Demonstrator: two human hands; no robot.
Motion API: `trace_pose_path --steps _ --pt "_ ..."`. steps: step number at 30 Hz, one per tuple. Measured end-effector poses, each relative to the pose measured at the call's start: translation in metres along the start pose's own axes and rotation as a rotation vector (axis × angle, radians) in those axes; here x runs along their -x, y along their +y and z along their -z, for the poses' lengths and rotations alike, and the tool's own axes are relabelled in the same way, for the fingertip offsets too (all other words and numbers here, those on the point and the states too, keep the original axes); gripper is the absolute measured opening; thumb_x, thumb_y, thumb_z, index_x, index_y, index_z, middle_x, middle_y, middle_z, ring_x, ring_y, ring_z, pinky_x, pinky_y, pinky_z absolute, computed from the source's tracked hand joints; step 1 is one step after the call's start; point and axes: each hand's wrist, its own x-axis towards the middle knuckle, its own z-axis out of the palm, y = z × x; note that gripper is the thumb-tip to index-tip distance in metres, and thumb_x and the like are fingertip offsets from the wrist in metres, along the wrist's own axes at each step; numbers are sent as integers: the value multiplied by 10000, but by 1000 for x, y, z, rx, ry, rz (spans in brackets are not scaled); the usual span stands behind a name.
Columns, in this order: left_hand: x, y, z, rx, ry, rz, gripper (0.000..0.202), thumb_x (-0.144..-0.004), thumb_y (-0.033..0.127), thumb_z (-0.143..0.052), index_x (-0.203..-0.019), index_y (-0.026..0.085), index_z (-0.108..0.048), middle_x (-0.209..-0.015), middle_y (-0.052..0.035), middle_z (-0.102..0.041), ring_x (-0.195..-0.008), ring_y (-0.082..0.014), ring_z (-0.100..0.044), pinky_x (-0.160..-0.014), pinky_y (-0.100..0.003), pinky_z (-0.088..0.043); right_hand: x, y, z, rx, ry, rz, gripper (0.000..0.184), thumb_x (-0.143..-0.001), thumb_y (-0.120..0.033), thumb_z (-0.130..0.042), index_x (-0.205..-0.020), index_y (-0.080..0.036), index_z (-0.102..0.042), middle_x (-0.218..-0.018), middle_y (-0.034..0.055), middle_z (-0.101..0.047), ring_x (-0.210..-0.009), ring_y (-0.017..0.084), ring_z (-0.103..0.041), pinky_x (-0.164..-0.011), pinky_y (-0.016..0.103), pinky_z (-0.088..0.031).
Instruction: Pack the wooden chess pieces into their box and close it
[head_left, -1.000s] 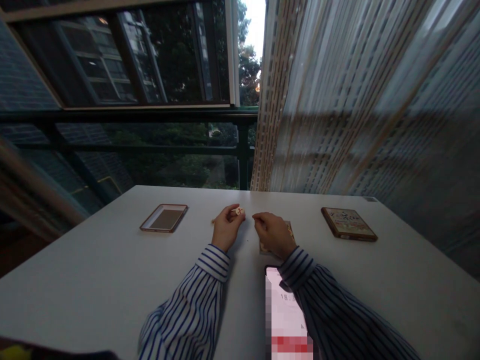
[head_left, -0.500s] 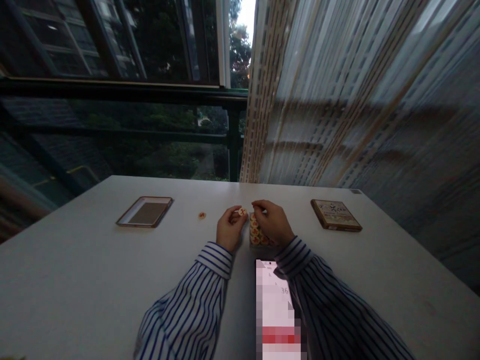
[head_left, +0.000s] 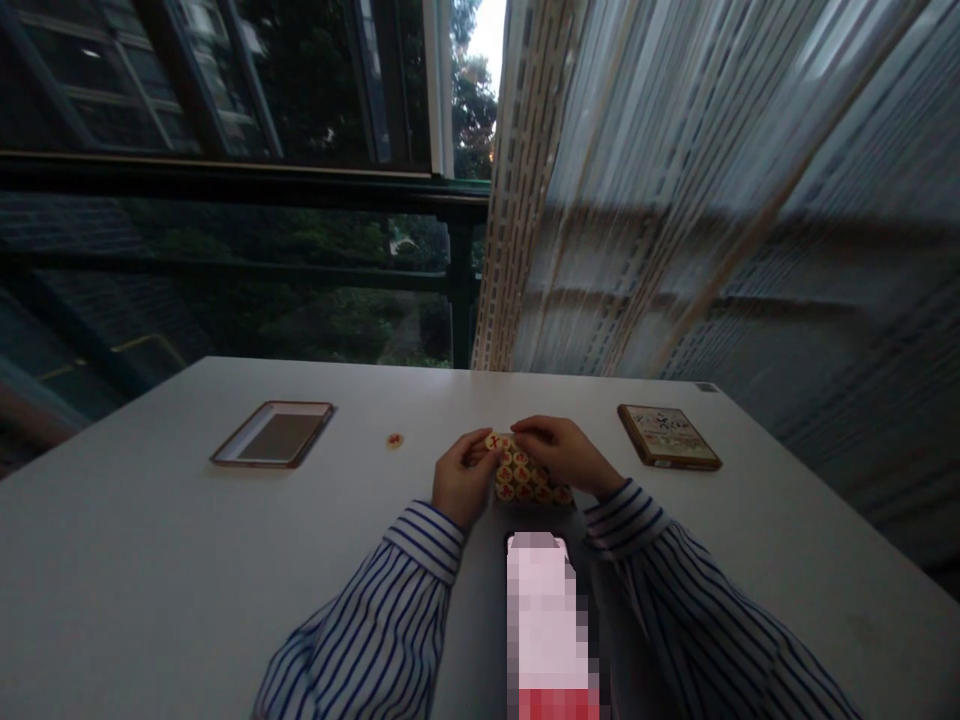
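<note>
Between the thumb and fingers of my left hand is a round Chinese chess piece with a red mark, held at the back left corner of a small box. Rows of similar chess pieces with red characters fill the part of the box that shows. My right hand is over the box's back right side, fingers curled and closed at its far edge. Whatever its fingertips grip is hidden. One loose chess piece lies flat on the table, left of my left hand.
On the white table, an open shallow box lid or tray lies at the left. A closed flat box with a printed cover is at the right. A phone with a blurred screen lies nearest me, before the pieces.
My left hand has brought its chess piece over the box's back left corner. My right hand has shifted slightly right, uncovering more pieces. The camera view has shifted a little.
</note>
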Motion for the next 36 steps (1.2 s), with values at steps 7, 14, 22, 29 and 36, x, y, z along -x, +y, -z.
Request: trace_pose_path --steps 7,14,22,29,36 --pt "5 3 -2 -81 -66 -44 299 -659 258 -675 -943 167 -654 -885 -66 -687 -787 -170 -638 -755 -299 -506 0 -8 0 -189 -131 -27 220 -757 -279 -540 -879 -152 -671 -859 52 -690 -815 177 -630 -760 304 -490" --pt "7 2 -1 -142 -64 -70 331 -648 284 -689 -961 177 -670 -889 -67 -683 -773 -167 -617 -756 -295 -493 0 -8 0 -285 -129 -114 216 -700 -257 -586 -856 -130 -664 -790 49 -686 -749 164 -629 -692 281 -494" --pt "6 16 -3 22 -69 66 221 -666 303 -660 -832 163 -705 -866 -72 -696 -849 -192 -624 -799 -316 -482 1 -11 7 -274 -141 -133 204 -707 -272 -576 -834 -148 -675 -788 38 -689 -757 165 -631 -695 285 -495" --pt "6 15 -1 118 -73 162 257 -624 316 -700 -812 140 -702 -845 -78 -700 -788 -185 -633 -774 -328 -494 2 -13 7 -295 -159 -132 177 -698 -237 -576 -815 -151 -677 -786 27 -690 -762 160 -630 -712 287 -490" --pt "4 9 -1 205 -36 196 253 -613 293 -714 -808 133 -693 -818 -69 -701 -738 -159 -635 -751 -311 -504 2 -19 9 -323 -154 -133 176 -711 -248 -571 -797 -138 -677 -770 36 -686 -740 151 -625 -715 286 -487"
